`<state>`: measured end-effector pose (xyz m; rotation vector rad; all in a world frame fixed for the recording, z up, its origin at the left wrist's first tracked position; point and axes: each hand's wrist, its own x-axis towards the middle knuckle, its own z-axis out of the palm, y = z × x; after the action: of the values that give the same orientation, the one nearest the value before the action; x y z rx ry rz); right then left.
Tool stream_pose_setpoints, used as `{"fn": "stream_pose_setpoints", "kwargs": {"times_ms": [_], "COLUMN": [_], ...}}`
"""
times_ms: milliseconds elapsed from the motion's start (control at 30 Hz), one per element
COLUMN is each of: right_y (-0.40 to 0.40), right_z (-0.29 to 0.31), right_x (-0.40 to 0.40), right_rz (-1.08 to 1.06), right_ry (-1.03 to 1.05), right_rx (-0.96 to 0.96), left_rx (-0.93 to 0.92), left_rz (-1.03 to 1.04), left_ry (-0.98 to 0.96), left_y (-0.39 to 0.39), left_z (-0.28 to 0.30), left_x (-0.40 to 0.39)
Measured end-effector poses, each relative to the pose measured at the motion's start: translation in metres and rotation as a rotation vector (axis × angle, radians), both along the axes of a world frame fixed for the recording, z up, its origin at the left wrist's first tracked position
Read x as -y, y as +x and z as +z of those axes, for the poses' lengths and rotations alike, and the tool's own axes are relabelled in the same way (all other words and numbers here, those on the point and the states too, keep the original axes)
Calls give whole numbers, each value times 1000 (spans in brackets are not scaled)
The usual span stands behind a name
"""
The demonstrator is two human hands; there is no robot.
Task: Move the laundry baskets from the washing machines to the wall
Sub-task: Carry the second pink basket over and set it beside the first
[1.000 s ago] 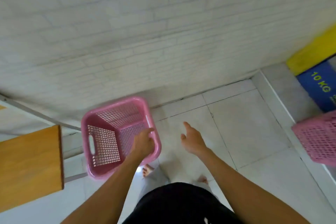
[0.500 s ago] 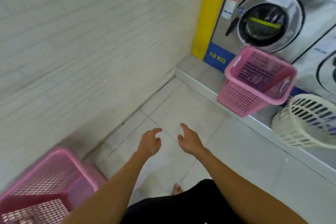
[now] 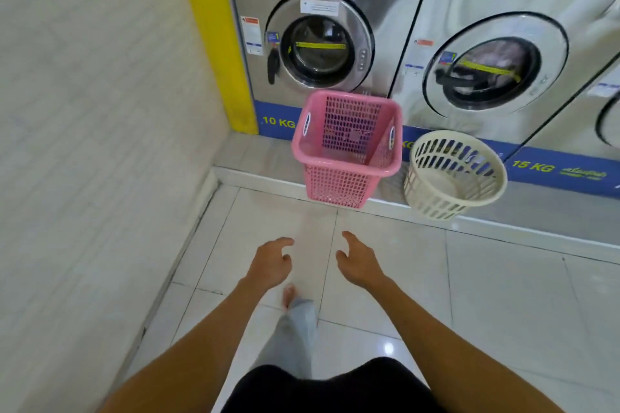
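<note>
A pink square laundry basket (image 3: pixel 339 183) stands on the raised ledge in front of the 10 KG washing machine (image 3: pixel 318 43). To its right on the same ledge sits a round cream basket (image 3: pixel 432 198), below the 15 KG machine (image 3: pixel 493 67). My left hand (image 3: pixel 270 263) and my right hand (image 3: pixel 360 261) hover side by side over the floor tiles, short of the pink basket. Both have fingers apart and hold nothing. The white brick wall (image 3: pixel 94 144) runs along the left.
A grey tiled ledge (image 3: pixel 255 157) raises the machines above the white floor. A yellow strip (image 3: pixel 218 43) fills the corner between wall and first machine. My leg and bare foot (image 3: pixel 290 297) show below the hands.
My left hand let go of a pink basket by the wall. The view has swung right from that wall to the machines, and that basket has left the frame. Both hands are now empty.
</note>
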<state>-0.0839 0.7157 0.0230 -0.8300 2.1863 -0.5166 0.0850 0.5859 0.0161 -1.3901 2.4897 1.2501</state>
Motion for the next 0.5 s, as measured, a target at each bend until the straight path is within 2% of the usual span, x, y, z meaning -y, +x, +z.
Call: {"fn": "stream_pose_setpoints", "kwargs": {"times_ms": [500], "right_y": [-176], "right_z": [-11], "right_x": [138], "right_rz": [-190], "right_ry": [53], "right_rx": [6], "left_rx": [133], "left_rz": [-74], "left_ry": [101], "left_y": [-162], "left_z": [-30], "left_x": [178]}}
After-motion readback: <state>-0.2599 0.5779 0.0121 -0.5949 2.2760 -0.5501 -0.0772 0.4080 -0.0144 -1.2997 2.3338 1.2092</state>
